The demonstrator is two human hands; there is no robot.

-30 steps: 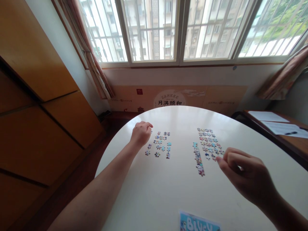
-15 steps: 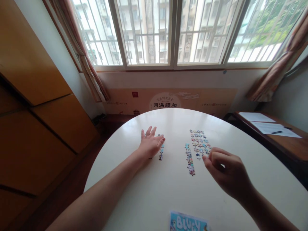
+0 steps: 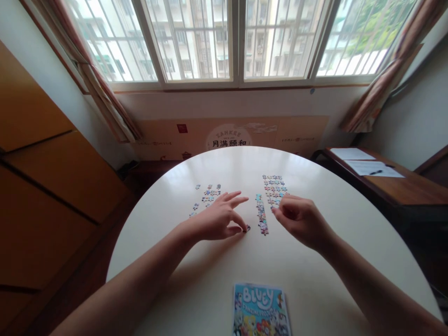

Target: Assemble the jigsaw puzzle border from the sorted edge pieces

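Note:
My left hand (image 3: 224, 217) pinches a small dark puzzle piece (image 3: 248, 228) between thumb and index finger, at or just above the white table; its other fingers stretch out to the right. A joined strip of puzzle pieces (image 3: 262, 215) lies just right of that piece. My right hand (image 3: 303, 219) is curled closed beside rows of loose puzzle pieces (image 3: 275, 184), covering some of them. Whatever its fingers may hold is hidden. More loose puzzle pieces (image 3: 211, 192) lie beyond my left hand, partly hidden by it.
A blue "Bluey" picture card (image 3: 261, 310) lies near the front of the round white table (image 3: 196, 298). At the right stands a wooden desk (image 3: 416, 189) with papers (image 3: 374, 168). Wooden cabinets (image 3: 31, 210) are on the left, windows ahead.
My left hand has come from over the left pieces toward the strip, with a puzzle piece now in its fingertips. My right hand stays closed by the right-hand rows. The view has tipped down.

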